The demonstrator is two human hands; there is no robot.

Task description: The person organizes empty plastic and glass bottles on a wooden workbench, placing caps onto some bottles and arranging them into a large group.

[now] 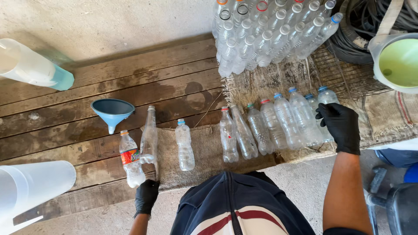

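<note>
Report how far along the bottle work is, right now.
Looks done: many empty capped bottles stand packed at the back, and a row of bottles is lined up on the burlap. In hand: the left hand is at the base of the labelled bottle; the right hand rests on the row's end bottle. Left: every bottle looks empty; the blue funnel lies unused.
</note>
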